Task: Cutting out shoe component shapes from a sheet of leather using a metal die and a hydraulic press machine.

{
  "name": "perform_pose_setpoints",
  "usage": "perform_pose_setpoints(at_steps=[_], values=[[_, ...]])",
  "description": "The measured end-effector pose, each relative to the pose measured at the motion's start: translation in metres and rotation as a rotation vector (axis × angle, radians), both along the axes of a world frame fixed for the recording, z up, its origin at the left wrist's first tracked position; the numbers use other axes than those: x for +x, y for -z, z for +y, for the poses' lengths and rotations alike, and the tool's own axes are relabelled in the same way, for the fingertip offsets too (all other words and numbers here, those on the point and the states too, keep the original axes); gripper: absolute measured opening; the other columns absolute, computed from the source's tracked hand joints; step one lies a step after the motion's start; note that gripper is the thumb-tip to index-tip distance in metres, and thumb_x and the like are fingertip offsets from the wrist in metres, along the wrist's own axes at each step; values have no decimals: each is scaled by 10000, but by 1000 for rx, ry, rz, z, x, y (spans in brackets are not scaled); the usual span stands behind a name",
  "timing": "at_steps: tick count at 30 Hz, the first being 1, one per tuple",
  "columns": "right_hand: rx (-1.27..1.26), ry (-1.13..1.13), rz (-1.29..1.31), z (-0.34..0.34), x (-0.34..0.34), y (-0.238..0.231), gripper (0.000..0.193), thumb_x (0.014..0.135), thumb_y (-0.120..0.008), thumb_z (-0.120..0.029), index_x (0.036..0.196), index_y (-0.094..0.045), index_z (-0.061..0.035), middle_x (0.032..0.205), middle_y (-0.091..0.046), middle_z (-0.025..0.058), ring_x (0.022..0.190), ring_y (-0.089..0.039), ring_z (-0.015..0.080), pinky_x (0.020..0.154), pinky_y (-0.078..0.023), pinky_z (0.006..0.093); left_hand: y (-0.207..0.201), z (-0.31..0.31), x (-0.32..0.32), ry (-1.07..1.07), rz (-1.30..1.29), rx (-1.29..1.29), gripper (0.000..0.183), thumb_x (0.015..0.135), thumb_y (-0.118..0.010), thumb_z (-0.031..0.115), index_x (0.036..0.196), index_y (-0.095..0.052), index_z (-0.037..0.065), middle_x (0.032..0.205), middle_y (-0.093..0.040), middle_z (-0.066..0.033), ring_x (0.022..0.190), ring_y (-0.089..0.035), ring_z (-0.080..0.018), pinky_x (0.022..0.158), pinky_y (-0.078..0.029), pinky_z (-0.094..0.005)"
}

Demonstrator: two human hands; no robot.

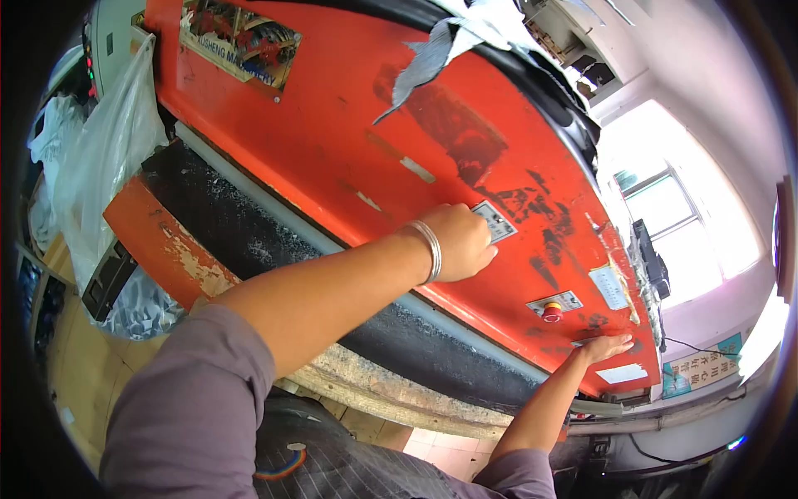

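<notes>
A large red machine panel, scuffed with dark and pale marks, slopes across the view in front of me. My left hand, a silver bangle at its wrist, is closed against the panel beside a small metal plate. Its curled fingers hide whatever they hold there. Lower on the right, my right hand lies against the panel with fingers stretched out, partly covering another small plate. Just above that hand is a red push button on its own metal plate.
Below the panel runs a dark, dusty roller or belt, with a worn wooden edge nearer me. Clear plastic sheeting hangs at the left. Grey cloth strips drape over the machine's top. A bright window stands at the right.
</notes>
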State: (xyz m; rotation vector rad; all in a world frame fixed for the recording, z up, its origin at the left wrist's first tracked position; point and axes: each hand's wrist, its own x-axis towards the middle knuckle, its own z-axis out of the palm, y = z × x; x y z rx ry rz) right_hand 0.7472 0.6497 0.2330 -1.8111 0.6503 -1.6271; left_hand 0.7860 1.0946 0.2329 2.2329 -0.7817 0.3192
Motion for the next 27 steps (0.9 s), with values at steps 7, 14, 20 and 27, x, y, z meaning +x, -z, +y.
perform_pose_setpoints(at_steps=[7, 14, 20, 27], values=[[122, -278, -88, 3, -64, 17, 613, 981, -403, -383, 1410, -263, 33, 1451, -281, 216, 1328, -306, 293, 1095, -248, 388, 67, 55, -99, -75, 441, 110, 386, 909, -480, 372, 741, -646, 67, 790, -649, -169, 773, -617, -391, 738, -485, -474], [-51, -217, -176, 104, -105, -10, 426, 970, -476, -280, 1284, -451, 7, 1248, -506, 143, 1142, -489, 218, 929, -398, 352, 151, 134, -218, -211, 395, 279, 326, 898, -476, 337, 863, -691, 94, 998, -644, -69, 1033, -556, -237, 959, -385, -373], [-290, -817, -266, 288, -99, 5, 326, 954, -489, -104, 1252, -460, 26, 1192, -549, 135, 1066, -519, 181, 877, -448, 316, 177, 138, -238, -362, 186, 294, 246, 847, -518, 281, 815, -694, 112, 879, -623, -37, 933, -565, -220, 882, -400, -371], [-482, -1309, -30, 387, -122, 25, 369, 895, -532, -50, 1248, -448, 21, 1188, -540, 150, 1041, -526, 187, 878, -433, 314, 179, 149, -267, -270, 289, 248, 319, 827, -503, 315, 755, -711, 84, 857, -662, -96, 936, -589, -254, 877, -422, -394]])
